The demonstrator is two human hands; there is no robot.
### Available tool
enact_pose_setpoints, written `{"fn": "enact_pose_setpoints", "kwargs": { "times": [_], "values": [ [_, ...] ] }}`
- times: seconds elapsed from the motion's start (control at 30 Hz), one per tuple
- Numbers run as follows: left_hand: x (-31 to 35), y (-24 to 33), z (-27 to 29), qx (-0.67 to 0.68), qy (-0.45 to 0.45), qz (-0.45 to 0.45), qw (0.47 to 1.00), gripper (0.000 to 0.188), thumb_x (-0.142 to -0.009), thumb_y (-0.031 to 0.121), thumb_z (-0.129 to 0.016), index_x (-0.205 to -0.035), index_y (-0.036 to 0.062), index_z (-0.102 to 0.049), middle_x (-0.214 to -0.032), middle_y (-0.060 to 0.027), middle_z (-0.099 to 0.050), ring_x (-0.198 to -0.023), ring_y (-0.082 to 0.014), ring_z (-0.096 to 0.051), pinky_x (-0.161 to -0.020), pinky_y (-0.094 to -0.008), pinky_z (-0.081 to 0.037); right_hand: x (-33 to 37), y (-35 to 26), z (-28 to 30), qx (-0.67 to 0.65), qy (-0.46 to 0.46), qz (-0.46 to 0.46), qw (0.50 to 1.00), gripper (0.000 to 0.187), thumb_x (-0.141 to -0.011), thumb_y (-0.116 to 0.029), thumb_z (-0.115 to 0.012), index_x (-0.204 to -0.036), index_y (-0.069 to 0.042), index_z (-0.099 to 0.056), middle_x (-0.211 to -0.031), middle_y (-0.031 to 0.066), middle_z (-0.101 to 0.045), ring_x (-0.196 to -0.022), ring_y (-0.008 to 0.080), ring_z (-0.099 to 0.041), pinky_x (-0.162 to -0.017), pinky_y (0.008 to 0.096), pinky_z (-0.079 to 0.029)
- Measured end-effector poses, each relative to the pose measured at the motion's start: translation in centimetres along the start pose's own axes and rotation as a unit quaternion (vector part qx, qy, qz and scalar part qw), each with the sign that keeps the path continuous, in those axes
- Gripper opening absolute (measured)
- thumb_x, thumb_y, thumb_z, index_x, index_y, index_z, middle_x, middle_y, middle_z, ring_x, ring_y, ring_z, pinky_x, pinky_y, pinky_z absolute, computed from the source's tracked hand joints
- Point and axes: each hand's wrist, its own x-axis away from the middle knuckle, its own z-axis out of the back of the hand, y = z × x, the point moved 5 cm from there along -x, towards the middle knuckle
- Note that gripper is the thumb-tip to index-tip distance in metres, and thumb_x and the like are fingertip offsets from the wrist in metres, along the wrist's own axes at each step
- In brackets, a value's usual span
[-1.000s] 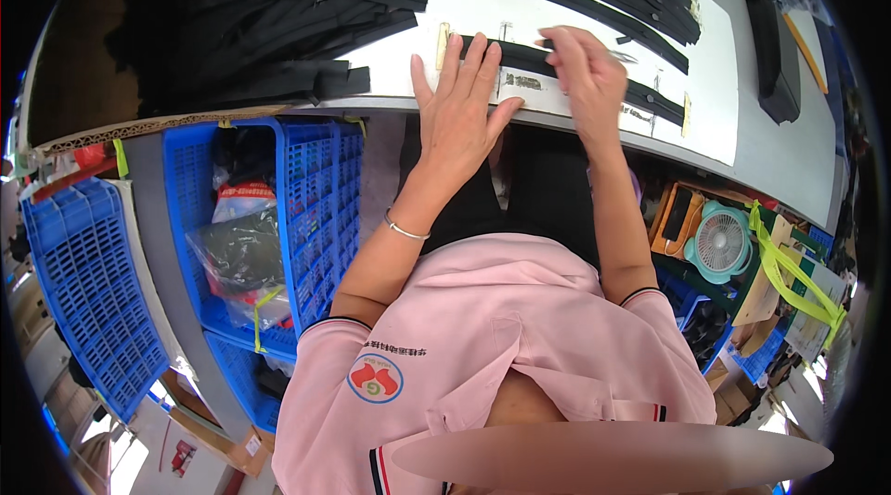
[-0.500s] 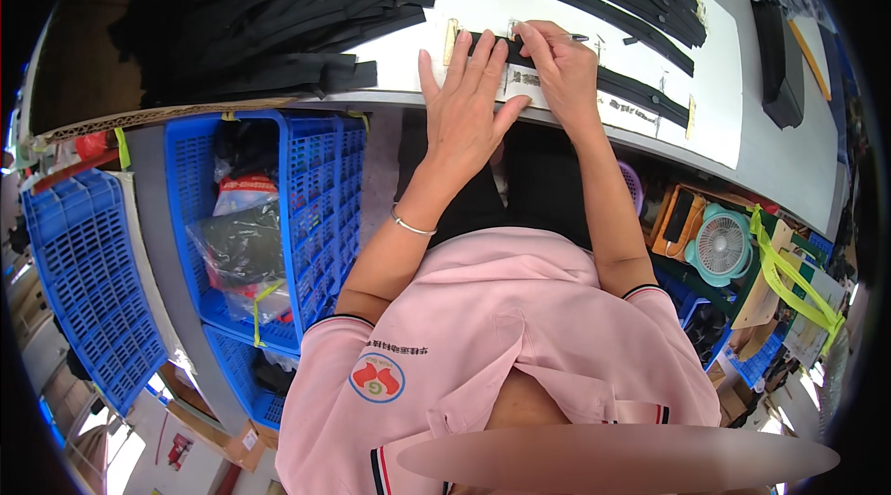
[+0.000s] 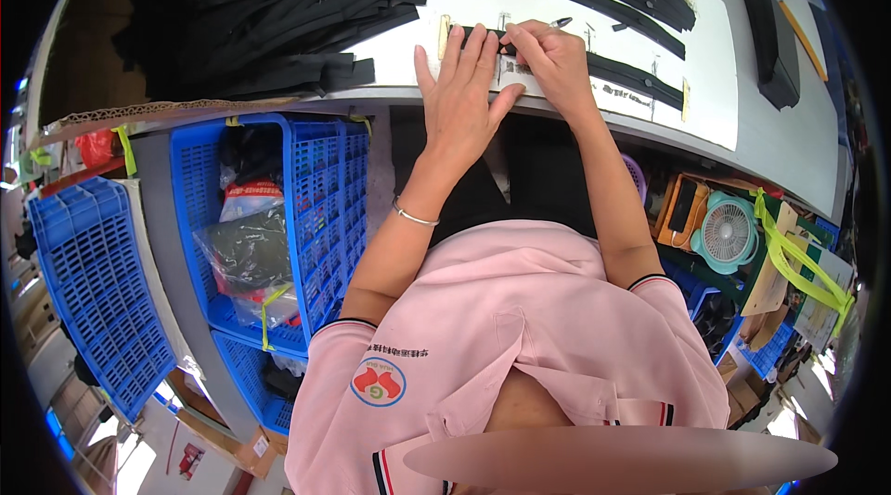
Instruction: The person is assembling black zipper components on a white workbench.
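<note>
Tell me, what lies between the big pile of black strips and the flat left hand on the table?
In the head view, mostly bare white table separates the pile of black strips from the left hand; only a small yellowish tag lies there.

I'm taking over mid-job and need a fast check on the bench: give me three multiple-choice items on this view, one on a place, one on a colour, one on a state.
1. Where does the big loose pile of black strips lie?
A. To the person's left on the table
B. In the blue crate
C. On the floor

2. What colour is the small fan under the table?
A. Red
B. Teal
C. Black

3. How is the left hand?
A. Clenched in a fist
B. Hanging at the side
C. Flat, fingers spread, pressing on a black strip

Answers: 1 A, the pile fills the table's left part. 2 B, its housing is teal. 3 C, the palm lies flat at the table edge, beside the right hand, which holds a pen.
</note>
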Motion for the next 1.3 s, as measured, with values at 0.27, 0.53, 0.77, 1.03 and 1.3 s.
{"fn": "enact_pose_setpoints", "kwargs": {
  "times": [0.27, 0.53, 0.77, 1.03, 1.3],
  "values": [
    [0.0, 0.1, -0.1, -0.01, -0.009, 0.0, 1.0, 0.067, -0.09, 0.042, -0.073, -0.142, 0.0017, -0.059, -0.151, -0.0127, -0.054, -0.148, -0.0327, -0.04, -0.12, -0.0668, -0.013, 0.1, 0.5, -0.2, 0.051, -0.005, 0.061, 0.997, 0.031, -0.097, -0.024, -0.067, -0.081, 0.002, -0.076, -0.078, 0.0069, -0.076, -0.059, 0.0126, -0.064, -0.056, 0.0262, -0.048],
    [0.2, 0.0, -0.2, -0.026, -0.003, -0.008, 1.0, 0.066, -0.092, 0.042, -0.073, -0.144, 0.0026, -0.057, -0.151, -0.0127, -0.054, -0.148, -0.033, -0.04, -0.12, -0.0669, -0.012, 2.8, 0.1, 7.5, -0.081, 0.146, -0.035, 0.985, 0.027, -0.1, -0.023, -0.066, -0.091, -0.001, -0.079, -0.066, 0.002, -0.066, -0.062, 0.0037, -0.056, -0.056, 0.0221, -0.042],
    [0.2, -0.2, -0.4, -0.025, -0.011, -0.013, 1.0, 0.066, -0.094, 0.042, -0.072, -0.144, 0.002, -0.057, -0.151, -0.0137, -0.054, -0.148, -0.0338, -0.039, -0.12, -0.0674, -0.01, 3.2, 2.3, 9.7, 0.039, 0.186, 0.007, 0.982, 0.025, -0.1, -0.024, -0.067, -0.094, -0.003, -0.079, -0.063, 0.0005, -0.063, -0.058, 0.0039, -0.054, -0.055, 0.022, -0.041],
    [-1.0, 2.5, -0.5, 0.014, 0.025, 0.001, 1.0, 0.063, -0.093, 0.037, -0.074, -0.142, 0.0013, -0.057, -0.149, -0.0164, -0.055, -0.147, -0.0348, -0.04, -0.121, -0.0668, -0.012, 3.1, 2.1, 9.7, 0.104, 0.179, -0.007, 0.978, 0.025, -0.099, -0.024, -0.067, -0.092, -0.003, -0.078, -0.065, 0.0033, -0.068, -0.057, 0.0075, -0.057, -0.056, 0.0248, -0.045],
    [-3.1, 7.1, -4.1, 0.102, -0.029, -0.069, 0.992, 0.038, -0.093, 0.024, -0.072, -0.125, 0.0038, -0.071, -0.133, -0.0108, -0.066, -0.125, -0.0309, -0.056, -0.117, -0.0545, -0.03, 2.9, 2.2, 9.2, 0.156, 0.18, 0.037, 0.97, 0.023, -0.097, -0.02, -0.069, -0.087, -0.001, -0.077, -0.076, 0.0063, -0.076, -0.06, 0.0168, -0.069, -0.056, 0.0277, -0.05]
  ]
}}
